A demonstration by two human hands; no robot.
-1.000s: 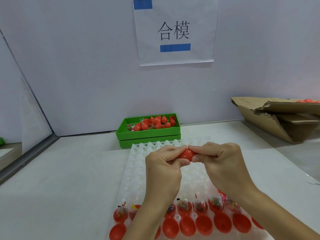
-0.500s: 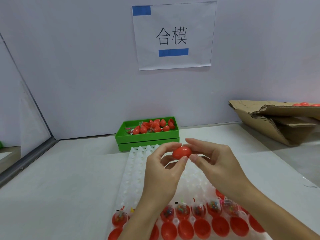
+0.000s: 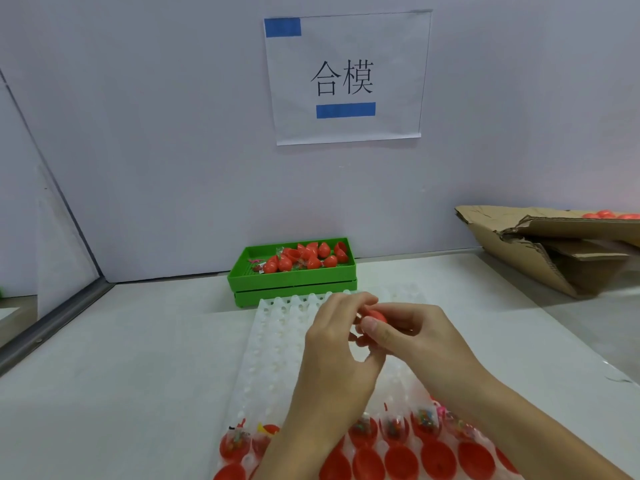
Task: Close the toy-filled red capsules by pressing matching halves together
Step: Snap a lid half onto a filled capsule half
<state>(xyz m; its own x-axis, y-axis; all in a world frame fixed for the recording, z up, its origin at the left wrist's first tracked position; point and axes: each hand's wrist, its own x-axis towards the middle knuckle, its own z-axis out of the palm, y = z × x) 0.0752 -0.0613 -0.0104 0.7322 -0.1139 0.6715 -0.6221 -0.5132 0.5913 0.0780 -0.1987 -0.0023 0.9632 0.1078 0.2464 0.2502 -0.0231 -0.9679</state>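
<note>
Over the white dimpled tray on the worktop, the right hand has its grip pinched on a red capsule, thumb on top. The left hand curls its fingertips against the capsule's far side. Open toy-filled halves sit in the tray's near rows, and a green bin of red pieces stands behind it.

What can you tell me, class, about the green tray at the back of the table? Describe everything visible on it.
The green tray is a shallow rectangular tray of bright green plastic, as it looks, with raised walls and a fine grid floor. It seems to sit stacked on a second green tray, flat on the white table close to the back wall. Loose red capsule pieces and a few small wrapped toys lie heaped inside it. The white moulded tray lies just in front of it. No hand touches it.
</note>
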